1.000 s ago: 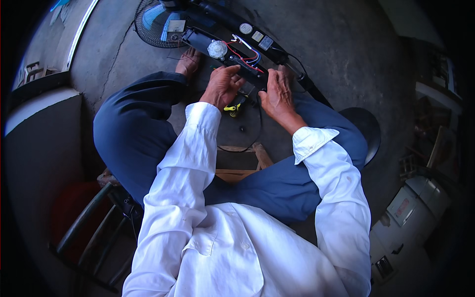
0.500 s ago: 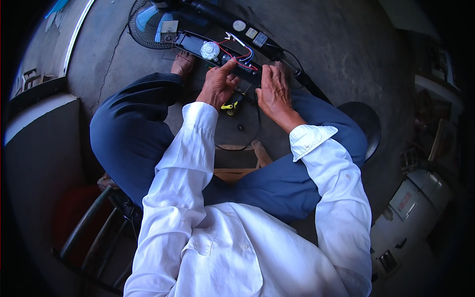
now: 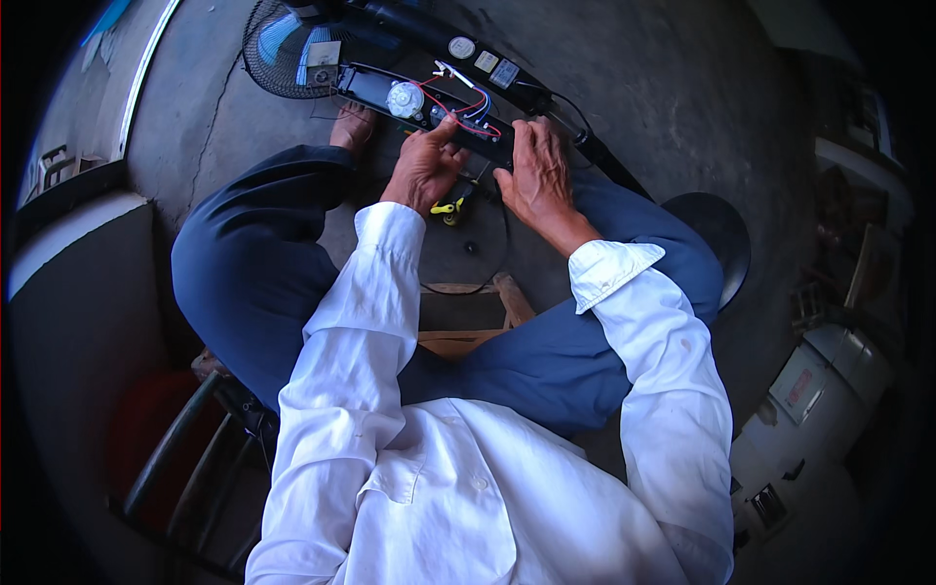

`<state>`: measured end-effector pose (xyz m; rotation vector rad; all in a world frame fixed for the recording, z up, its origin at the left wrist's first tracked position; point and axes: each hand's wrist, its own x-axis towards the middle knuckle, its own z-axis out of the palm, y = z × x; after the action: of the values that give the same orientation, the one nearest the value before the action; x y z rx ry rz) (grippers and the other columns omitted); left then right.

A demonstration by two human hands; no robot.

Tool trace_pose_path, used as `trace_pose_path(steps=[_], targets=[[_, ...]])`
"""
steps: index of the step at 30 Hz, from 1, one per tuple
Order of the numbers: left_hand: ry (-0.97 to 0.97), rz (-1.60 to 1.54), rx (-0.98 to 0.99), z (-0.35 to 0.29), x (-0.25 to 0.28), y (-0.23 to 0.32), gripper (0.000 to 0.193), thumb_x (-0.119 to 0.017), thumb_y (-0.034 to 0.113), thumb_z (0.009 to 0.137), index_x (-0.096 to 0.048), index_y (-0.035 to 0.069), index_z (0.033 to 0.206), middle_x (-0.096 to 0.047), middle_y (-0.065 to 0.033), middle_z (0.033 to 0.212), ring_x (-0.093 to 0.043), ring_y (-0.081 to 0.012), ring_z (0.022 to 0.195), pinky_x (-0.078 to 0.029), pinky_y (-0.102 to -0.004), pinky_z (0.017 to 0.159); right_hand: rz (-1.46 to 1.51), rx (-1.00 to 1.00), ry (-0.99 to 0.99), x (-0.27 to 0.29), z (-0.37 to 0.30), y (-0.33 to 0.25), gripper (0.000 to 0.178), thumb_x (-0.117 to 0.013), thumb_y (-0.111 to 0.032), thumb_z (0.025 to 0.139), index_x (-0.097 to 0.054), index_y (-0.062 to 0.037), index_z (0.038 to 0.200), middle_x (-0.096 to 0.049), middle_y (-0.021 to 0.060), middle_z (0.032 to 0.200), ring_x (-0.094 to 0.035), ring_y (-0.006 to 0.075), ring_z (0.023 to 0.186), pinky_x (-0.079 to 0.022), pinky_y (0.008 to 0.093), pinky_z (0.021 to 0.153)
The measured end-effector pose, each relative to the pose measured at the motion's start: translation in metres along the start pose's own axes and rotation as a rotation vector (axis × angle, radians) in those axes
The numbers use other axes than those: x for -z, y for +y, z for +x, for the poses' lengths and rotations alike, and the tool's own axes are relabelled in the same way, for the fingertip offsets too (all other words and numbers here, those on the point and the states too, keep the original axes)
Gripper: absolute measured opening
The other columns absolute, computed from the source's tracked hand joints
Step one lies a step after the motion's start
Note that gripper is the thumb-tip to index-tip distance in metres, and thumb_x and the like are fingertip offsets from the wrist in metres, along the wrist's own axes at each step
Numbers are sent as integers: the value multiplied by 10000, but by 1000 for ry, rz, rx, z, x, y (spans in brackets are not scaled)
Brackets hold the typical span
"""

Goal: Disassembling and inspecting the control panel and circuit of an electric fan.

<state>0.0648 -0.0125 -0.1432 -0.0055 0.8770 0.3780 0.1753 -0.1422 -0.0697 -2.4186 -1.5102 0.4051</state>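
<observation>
Long black plastic panel (image 3: 431, 109) slants upper-left to lower-right, beyond the wrists. Left hand (image 3: 425, 168) pinches near edge, mid-length; right hand (image 3: 539, 175) holds lower-right end, finger wrap beneath unclear.

- We see a wooden frame (image 3: 456, 341) on the floor (image 3: 702, 107).
- We notice a dark barred frame (image 3: 174, 441) at lower left.
- We find a bulky white object (image 3: 819, 429) at right.

A grey floor (image 3: 682, 117) carries a yellow item (image 3: 447, 210), a black piece (image 3: 470, 248) and cable (image 3: 508, 239) near it, a fan (image 3: 429, 34) beyond it.
</observation>
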Motion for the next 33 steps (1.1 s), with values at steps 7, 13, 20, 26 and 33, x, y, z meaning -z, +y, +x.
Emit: trace_pose_path(steps=[7,13,20,26,33], targets=[[-49,-36,-28,-1,-1,-7,231,-615,38,980,-550,31,1202,-644,-105,1186,-619,-270,1135,-404,-508,1091,-4,-42,-37,-1,0,7,721,-804,-66,732,-421,24,1336,-464,252,1288,-486,444,1208,-416,482,1023],[-142,-189,58,1,3,-8,371,-672,187,965,-546,70,1293,-609,-88,1306,-548,-276,1246,-359,-504,1139,-66,22,27,-4,1,10,533,-767,-73,762,-468,-17,1200,-508,211,1199,-517,402,1152,-366,514,1033],[-49,-148,-6,-6,-8,-14,370,-624,283,995,-560,87,1303,-591,-79,1366,-490,-266,1298,-304,-462,1137,-84,60,56,-1,0,9,505,-768,-52,750,-475,-6,1159,-511,208,1163,-515,405,1151,-359,517,1051],[-47,-203,28,-9,-11,-11,381,-587,324,1012,-567,76,1300,-580,-93,1385,-491,-286,1313,-314,-469,1150,-132,74,74,-1,0,8,454,-723,-19,750,-482,-10,1134,-512,200,1137,-538,388,1104,-383,496,1025],[-50,-230,33,-6,-10,-12,349,-553,275,1026,-565,43,1286,-607,-119,1339,-534,-293,1267,-357,-462,1137,-189,99,108,-2,1,10,413,-648,29,757,-488,-7,1136,-519,199,1128,-558,372,1071,-411,481,991]])
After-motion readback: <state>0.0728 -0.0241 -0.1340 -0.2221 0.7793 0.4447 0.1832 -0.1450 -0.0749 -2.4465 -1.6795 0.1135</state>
